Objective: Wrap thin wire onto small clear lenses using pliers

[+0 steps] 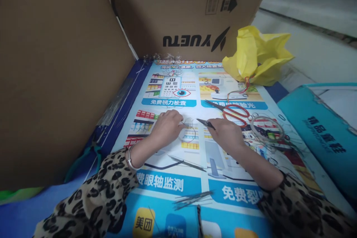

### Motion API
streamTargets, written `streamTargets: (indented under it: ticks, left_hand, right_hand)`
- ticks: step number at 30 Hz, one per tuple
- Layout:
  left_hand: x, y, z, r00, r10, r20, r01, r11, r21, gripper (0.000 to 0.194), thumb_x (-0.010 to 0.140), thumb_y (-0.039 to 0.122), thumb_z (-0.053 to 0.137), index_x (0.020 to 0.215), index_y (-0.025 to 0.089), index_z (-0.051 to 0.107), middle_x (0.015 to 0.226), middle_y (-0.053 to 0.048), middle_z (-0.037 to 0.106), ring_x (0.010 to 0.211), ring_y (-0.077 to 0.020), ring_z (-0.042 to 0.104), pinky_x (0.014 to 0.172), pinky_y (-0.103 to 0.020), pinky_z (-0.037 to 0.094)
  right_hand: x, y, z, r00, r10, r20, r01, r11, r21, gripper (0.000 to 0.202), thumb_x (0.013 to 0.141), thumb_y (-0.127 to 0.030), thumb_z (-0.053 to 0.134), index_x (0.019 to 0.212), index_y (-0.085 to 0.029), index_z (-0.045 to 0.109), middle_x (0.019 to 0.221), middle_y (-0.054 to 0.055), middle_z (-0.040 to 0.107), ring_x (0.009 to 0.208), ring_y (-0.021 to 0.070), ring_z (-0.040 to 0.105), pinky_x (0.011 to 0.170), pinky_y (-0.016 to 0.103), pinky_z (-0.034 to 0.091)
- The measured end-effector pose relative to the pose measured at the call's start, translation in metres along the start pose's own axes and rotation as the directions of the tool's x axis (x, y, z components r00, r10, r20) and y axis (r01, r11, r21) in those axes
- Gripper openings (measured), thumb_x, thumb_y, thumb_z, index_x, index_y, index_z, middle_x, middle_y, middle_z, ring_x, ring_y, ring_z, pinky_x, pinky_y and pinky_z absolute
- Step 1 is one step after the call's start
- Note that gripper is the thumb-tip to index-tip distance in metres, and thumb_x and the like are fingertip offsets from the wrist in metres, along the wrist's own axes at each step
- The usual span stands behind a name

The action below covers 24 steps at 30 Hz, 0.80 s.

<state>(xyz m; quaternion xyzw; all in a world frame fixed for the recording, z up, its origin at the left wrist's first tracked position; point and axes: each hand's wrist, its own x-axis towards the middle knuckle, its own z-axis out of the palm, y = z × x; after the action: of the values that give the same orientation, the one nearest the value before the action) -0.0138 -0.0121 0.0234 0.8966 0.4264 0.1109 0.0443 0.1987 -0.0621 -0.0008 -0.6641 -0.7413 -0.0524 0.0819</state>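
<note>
My left hand (169,128) is closed, pinching a loop of thin wire (194,138) that hangs beside its fingertips over the printed poster (175,147). In my right hand (228,134) is a pair of pliers (206,123), its narrow dark jaws pointing left at the loop's upper edge. Whether the jaws touch the wire is too fine to make out. Scissors with red handles (237,114) lie just beyond my right hand. Beside that hand rests a coil of pale wire (267,130). Short lengths of dark wire (192,199) are scattered nearer to me.
Tall cardboard panels (61,63) wall the left and back. Green-handled pliers (93,154) lie at the left edge, near a bundle of straight wires (113,108). Twisted wire pieces (171,59) sit at the back. A crumpled yellow bag (256,55) and a blue box (320,126) stand right.
</note>
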Motion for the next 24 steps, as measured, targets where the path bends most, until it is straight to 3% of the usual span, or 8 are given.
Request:
streamTargets:
  ticks: [6,14,20,22,24]
  left_hand:
    - [0.013,0.001,0.009,0.996,-0.005,0.092,-0.002,0.997,0.076,0.009,0.080,0.025,0.055,0.084,0.017,0.056,0.092,-0.006,0.056,0.092,-0.0217,0.048,0.077,-0.034,0.037]
    - [0.010,0.003,0.019,0.999,-0.009,0.040,0.007,0.999,0.037,0.006,0.081,0.016,0.048,0.078,0.015,0.053,0.088,-0.008,0.054,0.087,-0.0203,0.049,0.077,-0.032,0.039]
    - [0.007,0.002,0.009,0.976,-0.170,0.137,0.203,0.938,-0.281,0.004,0.081,0.020,0.044,0.080,0.019,0.048,0.073,-0.001,0.057,0.067,-0.0157,0.053,0.059,-0.027,0.036]
    - [0.008,0.001,0.008,0.967,-0.196,0.162,0.251,0.848,-0.467,0.002,0.080,0.021,0.047,0.079,0.019,0.046,0.070,0.001,0.056,0.063,-0.0133,0.054,0.057,-0.025,0.036]
    - [0.009,0.000,0.008,0.953,-0.225,0.202,0.302,0.689,-0.659,0.005,0.078,0.019,0.048,0.082,0.019,0.044,0.067,0.003,0.055,0.059,-0.0107,0.054,0.058,-0.023,0.038]
  right_hand:
    - [0.000,0.001,0.004,1.000,0.002,-0.024,-0.002,1.000,-0.001,0.020,0.083,-0.029,0.045,0.083,-0.021,0.063,0.078,0.003,0.066,0.072,0.0163,0.057,0.057,0.027,0.028]
    - [0.001,0.003,0.006,1.000,0.021,-0.014,-0.020,0.999,0.040,0.018,0.084,-0.029,0.046,0.083,-0.022,0.062,0.080,0.002,0.066,0.075,0.0168,0.058,0.058,0.026,0.030]
    - [0.001,0.003,0.006,0.999,0.049,0.001,-0.049,0.994,0.097,0.017,0.083,-0.029,0.046,0.080,-0.022,0.062,0.078,0.001,0.065,0.074,0.0153,0.058,0.057,0.025,0.031]
    - [0.001,0.004,0.007,0.998,0.060,-0.024,-0.057,0.990,0.130,0.018,0.084,-0.030,0.046,0.084,-0.022,0.062,0.079,0.000,0.065,0.075,0.0152,0.059,0.059,0.024,0.033]
    - [0.000,0.004,0.009,0.996,0.067,-0.052,-0.058,0.985,0.161,0.020,0.084,-0.031,0.045,0.090,-0.022,0.062,0.083,0.001,0.066,0.079,0.0154,0.059,0.062,0.024,0.035]
